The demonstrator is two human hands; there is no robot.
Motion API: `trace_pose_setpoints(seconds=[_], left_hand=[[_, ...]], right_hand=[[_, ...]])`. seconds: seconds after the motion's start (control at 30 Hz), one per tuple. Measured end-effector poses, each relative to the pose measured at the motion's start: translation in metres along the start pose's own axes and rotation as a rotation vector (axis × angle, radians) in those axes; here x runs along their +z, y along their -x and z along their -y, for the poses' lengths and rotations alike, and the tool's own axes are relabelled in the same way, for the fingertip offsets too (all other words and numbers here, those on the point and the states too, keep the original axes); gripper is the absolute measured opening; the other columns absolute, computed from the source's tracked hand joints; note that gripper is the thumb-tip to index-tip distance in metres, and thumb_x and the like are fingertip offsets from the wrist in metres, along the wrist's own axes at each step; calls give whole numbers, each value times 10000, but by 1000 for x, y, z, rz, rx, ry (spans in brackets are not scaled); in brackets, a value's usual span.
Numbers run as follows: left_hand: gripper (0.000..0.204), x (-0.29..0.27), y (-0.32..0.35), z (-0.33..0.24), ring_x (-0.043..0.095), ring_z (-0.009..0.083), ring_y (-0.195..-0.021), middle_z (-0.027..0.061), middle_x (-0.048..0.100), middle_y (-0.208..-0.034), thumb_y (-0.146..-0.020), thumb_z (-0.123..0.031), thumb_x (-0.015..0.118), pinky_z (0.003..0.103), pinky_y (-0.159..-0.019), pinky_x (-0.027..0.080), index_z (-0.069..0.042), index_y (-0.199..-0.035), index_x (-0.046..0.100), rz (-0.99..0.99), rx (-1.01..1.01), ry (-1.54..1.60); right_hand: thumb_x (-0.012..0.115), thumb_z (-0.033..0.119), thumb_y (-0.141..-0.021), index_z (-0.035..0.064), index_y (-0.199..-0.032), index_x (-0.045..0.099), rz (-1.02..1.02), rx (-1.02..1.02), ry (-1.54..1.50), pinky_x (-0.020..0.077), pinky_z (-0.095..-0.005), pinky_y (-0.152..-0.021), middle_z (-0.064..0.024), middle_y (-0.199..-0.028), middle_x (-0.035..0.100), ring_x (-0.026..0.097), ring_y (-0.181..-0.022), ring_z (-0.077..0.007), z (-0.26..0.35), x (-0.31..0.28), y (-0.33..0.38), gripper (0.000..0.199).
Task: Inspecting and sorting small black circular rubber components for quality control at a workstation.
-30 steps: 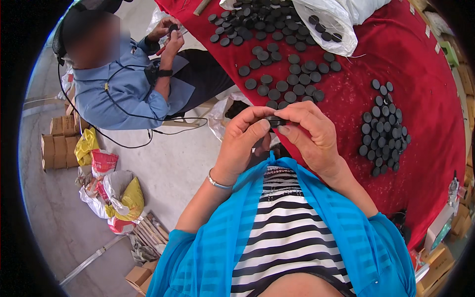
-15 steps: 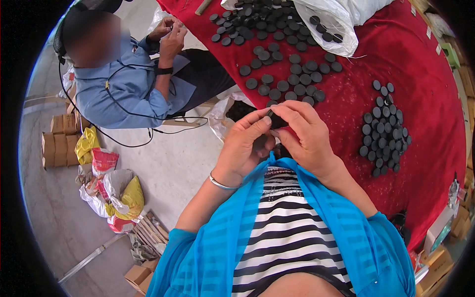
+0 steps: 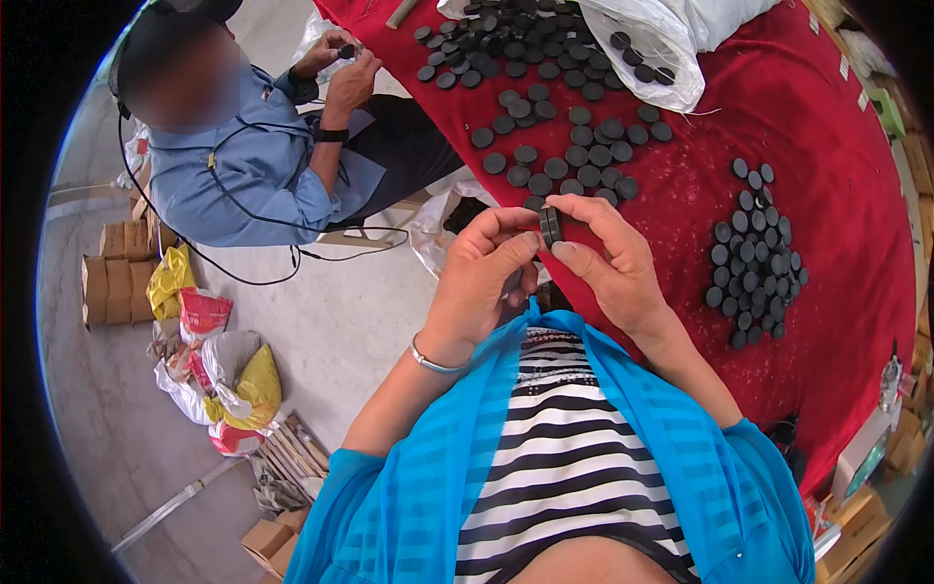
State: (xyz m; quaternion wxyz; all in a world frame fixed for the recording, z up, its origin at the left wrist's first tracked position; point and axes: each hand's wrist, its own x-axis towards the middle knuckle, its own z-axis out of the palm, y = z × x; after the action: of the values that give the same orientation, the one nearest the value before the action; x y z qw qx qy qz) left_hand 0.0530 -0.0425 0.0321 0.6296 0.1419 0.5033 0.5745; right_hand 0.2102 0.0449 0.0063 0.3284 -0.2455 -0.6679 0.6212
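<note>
My left hand (image 3: 482,282) and my right hand (image 3: 613,263) meet at chest height and pinch a small stack of black round discs (image 3: 551,226) between the fingertips. The stack stands on edge, gripped from both sides. Below it lies a red cloth-covered table (image 3: 837,127). Many loose black discs (image 3: 555,127) are scattered across the table's far part, and a tighter pile of black discs (image 3: 754,258) lies to my right.
A seated person in a blue shirt (image 3: 243,165) at the upper left handles a disc with both hands. A white plastic bag (image 3: 671,39) lies on the table's far side. Cardboard boxes (image 3: 107,287) and coloured bags (image 3: 224,375) stand on the concrete floor at left.
My hands have stayed together on the disc stack, with the fingers shifting slightly. The other person's hands moved a little.
</note>
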Motion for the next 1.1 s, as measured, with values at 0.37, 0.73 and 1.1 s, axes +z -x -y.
trace_pose_setpoints(seconds=[0.37,0.73,1.1], left_hand=[[282,7,6,-9,543,42,-606,50,645,-885,-859,-106,660,171,-480,407,-21,-1111,566,-27,149,-354],[220,4,-1,-7,531,58,-535,42,626,-777,-842,-92,629,188,-433,381,4,-1031,568,-49,99,-271],[118,0,-9,-8,514,75,-489,87,646,-795,-872,-102,579,183,-379,339,-16,-951,560,-105,111,33]], right_hand=[[642,77,-853,26,-1242,581,36,2,-60,412,-334,-982,-137,-1196,604,549,-1147,-252,-4,0,2,397],[647,119,-858,28,-1254,572,86,-77,59,442,-352,-949,-167,-1196,602,567,-1122,-304,-4,-3,-1,413],[647,289,-858,75,-1280,555,82,-416,648,369,-443,-981,-152,-1294,531,505,-1183,-339,6,-3,-2,482]])
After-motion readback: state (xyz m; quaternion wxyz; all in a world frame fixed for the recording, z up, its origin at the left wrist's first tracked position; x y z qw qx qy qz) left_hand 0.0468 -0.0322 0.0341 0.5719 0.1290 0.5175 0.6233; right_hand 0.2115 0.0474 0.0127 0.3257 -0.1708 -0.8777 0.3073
